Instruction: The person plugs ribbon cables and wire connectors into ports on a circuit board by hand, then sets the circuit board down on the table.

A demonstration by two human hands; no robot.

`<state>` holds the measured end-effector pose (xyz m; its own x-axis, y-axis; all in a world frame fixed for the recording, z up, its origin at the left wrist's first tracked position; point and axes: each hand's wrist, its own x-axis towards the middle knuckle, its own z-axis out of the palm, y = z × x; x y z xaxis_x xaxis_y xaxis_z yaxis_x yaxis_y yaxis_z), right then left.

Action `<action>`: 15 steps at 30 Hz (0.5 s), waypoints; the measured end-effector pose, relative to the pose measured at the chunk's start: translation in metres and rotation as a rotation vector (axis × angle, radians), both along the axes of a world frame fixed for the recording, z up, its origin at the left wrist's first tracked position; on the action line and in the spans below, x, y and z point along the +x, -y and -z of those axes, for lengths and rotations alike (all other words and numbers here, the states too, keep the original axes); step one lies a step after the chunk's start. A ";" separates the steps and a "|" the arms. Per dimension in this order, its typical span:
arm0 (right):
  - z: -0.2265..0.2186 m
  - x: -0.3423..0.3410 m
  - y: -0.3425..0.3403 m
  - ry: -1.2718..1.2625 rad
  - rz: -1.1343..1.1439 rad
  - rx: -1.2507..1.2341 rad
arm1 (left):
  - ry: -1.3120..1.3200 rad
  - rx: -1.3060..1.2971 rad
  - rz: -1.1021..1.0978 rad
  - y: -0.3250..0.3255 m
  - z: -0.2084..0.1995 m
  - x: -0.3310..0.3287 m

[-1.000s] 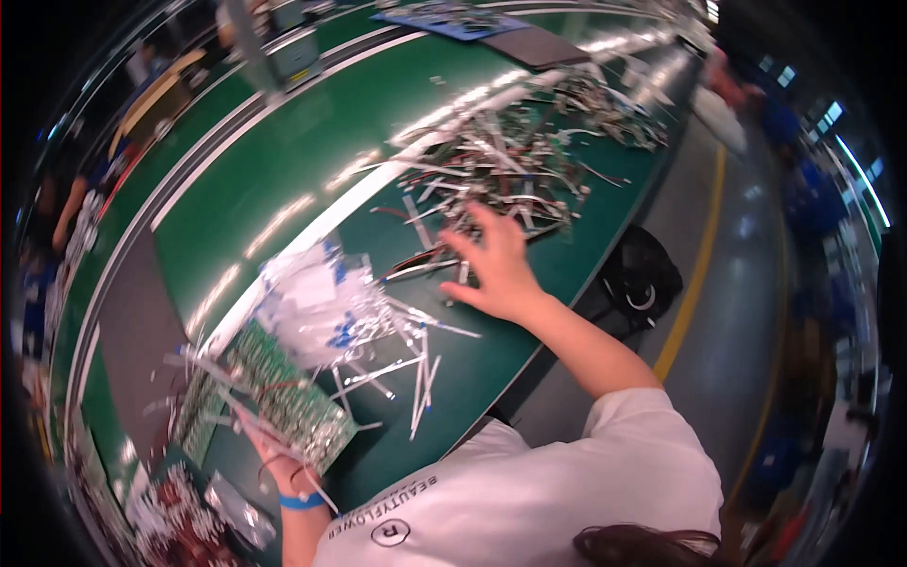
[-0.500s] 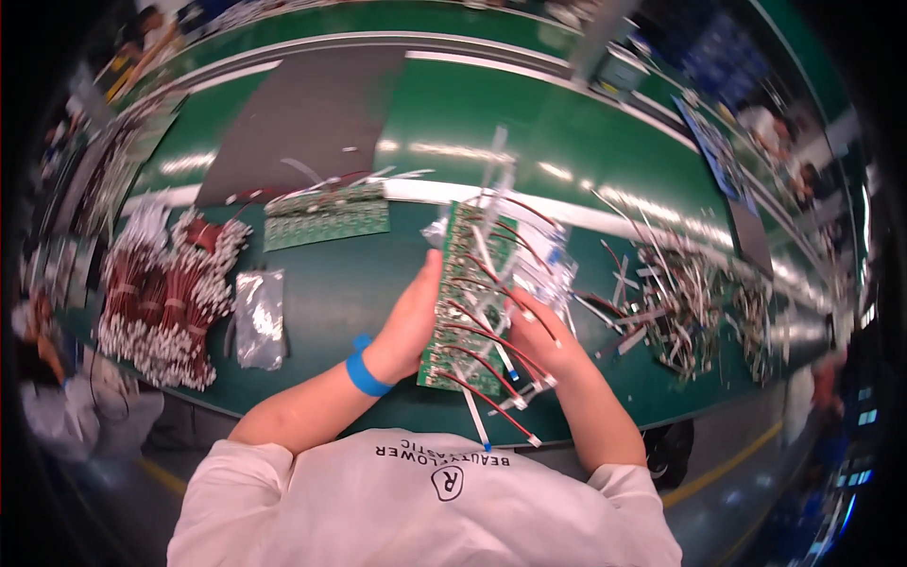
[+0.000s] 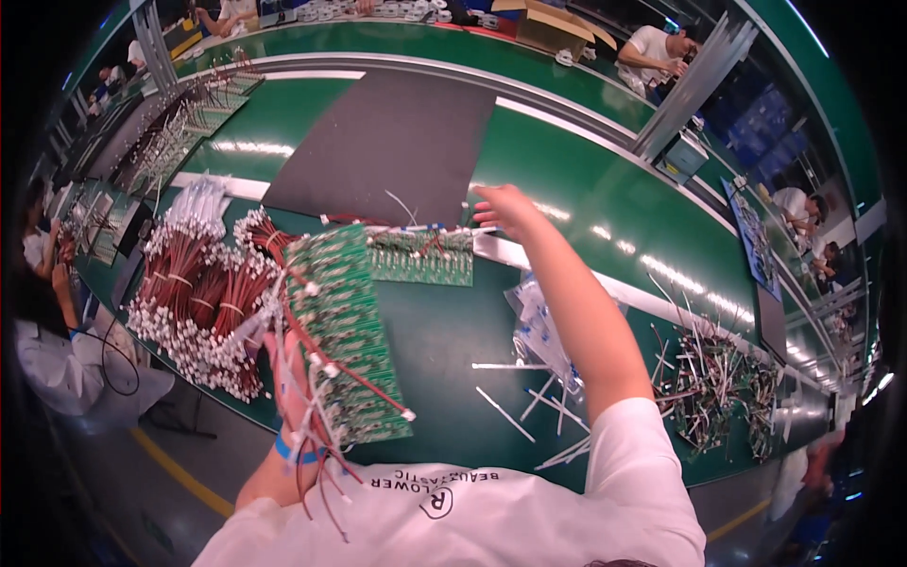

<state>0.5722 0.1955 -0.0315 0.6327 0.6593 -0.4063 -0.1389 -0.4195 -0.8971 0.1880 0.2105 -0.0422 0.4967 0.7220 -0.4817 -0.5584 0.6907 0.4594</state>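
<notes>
My left hand point(image 3: 291, 373) is closed on a green circuit board point(image 3: 345, 331), held up and tilted at the left of the bench. Red and white wires with white connectors hang over its near side and my wrist. My right hand point(image 3: 507, 210) reaches forward with its fingers stretched out and apart from the held board. It is just above the right end of a second green circuit board point(image 3: 425, 265), which lies by the dark mat point(image 3: 387, 142). White flat cables and red wires lie along that board's far edge.
Bundles of red wires point(image 3: 203, 293) with white connectors are heaped at left, a clear plastic bag point(image 3: 200, 203) behind them. Another clear bag point(image 3: 543, 326) lies under my right arm, near loose white flat cables point(image 3: 505, 413). A tangle of cables point(image 3: 713, 392) lies right. People sit at surrounding benches.
My right hand has left the circuit board and reached forward. My left hand has carried the board left, beside the wire bundles. The whole view has shifted too.
</notes>
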 end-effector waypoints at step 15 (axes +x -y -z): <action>0.002 -0.015 -0.158 0.342 0.026 -0.614 | -0.031 0.239 0.006 -0.014 -0.013 -0.043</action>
